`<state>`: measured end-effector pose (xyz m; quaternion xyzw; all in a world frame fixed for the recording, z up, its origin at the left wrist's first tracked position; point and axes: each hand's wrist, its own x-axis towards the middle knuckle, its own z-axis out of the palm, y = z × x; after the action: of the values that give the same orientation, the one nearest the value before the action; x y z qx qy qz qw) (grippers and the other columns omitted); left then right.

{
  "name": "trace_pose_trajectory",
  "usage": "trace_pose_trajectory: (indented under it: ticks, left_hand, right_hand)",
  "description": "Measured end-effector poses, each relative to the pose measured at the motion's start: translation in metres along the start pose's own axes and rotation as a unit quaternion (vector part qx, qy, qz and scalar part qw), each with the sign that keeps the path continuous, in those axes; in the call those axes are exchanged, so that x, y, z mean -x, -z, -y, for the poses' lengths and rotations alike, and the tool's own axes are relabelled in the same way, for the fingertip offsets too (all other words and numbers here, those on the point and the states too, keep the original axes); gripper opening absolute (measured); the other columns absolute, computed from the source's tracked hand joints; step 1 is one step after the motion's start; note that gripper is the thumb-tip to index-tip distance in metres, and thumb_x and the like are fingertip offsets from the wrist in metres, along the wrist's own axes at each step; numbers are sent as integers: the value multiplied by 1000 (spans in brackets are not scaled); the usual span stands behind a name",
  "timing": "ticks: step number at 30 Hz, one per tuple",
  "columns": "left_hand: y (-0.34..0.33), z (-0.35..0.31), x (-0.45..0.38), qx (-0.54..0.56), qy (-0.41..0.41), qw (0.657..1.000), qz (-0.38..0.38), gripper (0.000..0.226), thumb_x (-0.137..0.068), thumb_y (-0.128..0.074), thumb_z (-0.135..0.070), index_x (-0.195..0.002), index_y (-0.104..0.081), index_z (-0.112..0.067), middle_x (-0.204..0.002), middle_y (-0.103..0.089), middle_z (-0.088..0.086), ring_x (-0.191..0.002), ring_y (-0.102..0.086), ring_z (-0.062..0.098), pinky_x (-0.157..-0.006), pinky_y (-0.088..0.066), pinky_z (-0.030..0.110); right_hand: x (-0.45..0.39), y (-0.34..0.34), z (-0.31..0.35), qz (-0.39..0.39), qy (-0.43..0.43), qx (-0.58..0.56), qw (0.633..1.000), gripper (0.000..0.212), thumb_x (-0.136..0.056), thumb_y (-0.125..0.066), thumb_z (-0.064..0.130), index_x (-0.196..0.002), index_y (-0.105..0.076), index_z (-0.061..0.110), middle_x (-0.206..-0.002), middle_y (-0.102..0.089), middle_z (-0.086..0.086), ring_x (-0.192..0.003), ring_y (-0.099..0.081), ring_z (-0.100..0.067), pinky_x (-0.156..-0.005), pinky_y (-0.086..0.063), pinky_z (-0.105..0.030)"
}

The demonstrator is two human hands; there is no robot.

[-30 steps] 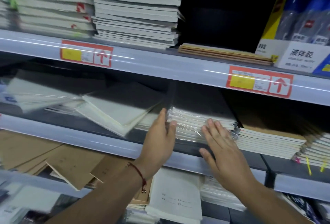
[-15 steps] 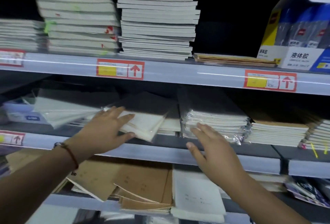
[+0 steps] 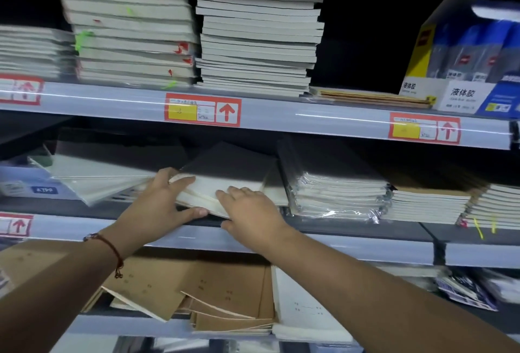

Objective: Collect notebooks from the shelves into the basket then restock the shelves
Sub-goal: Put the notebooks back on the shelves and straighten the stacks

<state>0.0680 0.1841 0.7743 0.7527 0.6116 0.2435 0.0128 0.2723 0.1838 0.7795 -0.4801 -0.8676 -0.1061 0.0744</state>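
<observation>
Middle shelf (image 3: 351,233), centre: both hands on one skewed pile of notebooks (image 3: 225,181), which lies turned at an angle to the shelf edge, its near corner jutting out over the front lip.

Left hand (image 3: 157,206): fingers laid over the top cover at the pile's left corner, thumb hooked under the near edge, so the pile is pinched between thumb and fingers. A dark cord bracelet (image 3: 109,251) sits on that wrist.

Right hand (image 3: 250,209): palm down on the pile's near right part, fingers curled over the top, thumb below the pile's lower corner at the shelf lip. It looks like a grip, though the blur and the angle hide how far the thumb wraps.

Just right of the pile, touching or nearly so, a plastic-wrapped stack (image 3: 337,192) sits square on the same shelf; beyond it, more stacks with tan covers (image 3: 430,200). To the left, loose pale notebooks (image 3: 92,181) lie fanned and tilted.

Top shelf (image 3: 323,117): two tall stacks of white-edged notebooks (image 3: 256,40), a thin flat brown pile (image 3: 371,96), and a blue-and-yellow box (image 3: 472,57) at far right. Red-bordered price tags (image 3: 202,110) with up arrows on the shelf rail.

Bottom shelf: brown-covered notebooks (image 3: 180,282) in a loose heap, a white one (image 3: 304,307) beside them.
</observation>
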Motion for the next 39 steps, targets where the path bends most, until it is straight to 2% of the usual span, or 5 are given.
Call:
trace_pose_trajectory:
  ticks: [9, 15, 21, 28, 39]
  left_hand:
    - [-29, -41, -3, 100, -17, 994, -46, 54, -84, -63, -55, -131, -62, -27, -125, -40, -15, -98, -50, 5, -85, -35, 19]
    - [-36, -37, -6, 61, -16, 995, -74, 58, -77, -59, -60, -122, -68, -26, -120, -47, -17, -96, -53, 5, -82, -34, 9]
    - [-42, -46, -33, -22, -6, 991, -132, 36, -81, -75, -40, -104, -72, -12, -100, -58, 5, -87, -61, 26, -73, -43, 30]
    - [-38, -31, -31, -123, -77, 987, -74, 54, -71, -85, -35, -115, -66, -13, -103, -58, 7, -87, -60, 28, -74, -53, 39]
    - [-29, -12, -45, -61, -29, 997, -45, 61, -73, -80, -47, -124, -57, -23, -81, -45, -18, -91, -44, 17, -76, -34, 30]
  right_hand:
    - [34, 4, -74, -8, -5, 25, 1000, 48, -85, -54, -1, -129, -46, 17, -126, -56, -2, -113, -54, -25, -83, -49, -33]
    - [23, -2, -64, 10, 30, 9, 999, 55, -104, -35, 15, -155, -16, 12, -162, -19, -10, -147, -22, -26, -119, -18, -36]
    - [-7, -2, -66, -11, 28, 25, 999, 64, -86, -46, -5, -147, -33, 9, -146, -46, -7, -125, -50, -27, -91, -47, -37]
    - [4, -13, -76, -10, 71, -4, 997, 66, -97, -36, 0, -156, -7, 10, -162, -16, -9, -147, -22, -24, -117, -19, -34]
    - [-2, -21, -70, -37, 40, -54, 997, 64, -98, -43, 3, -156, -20, 19, -161, -25, -1, -146, -27, -19, -115, -29, -33]
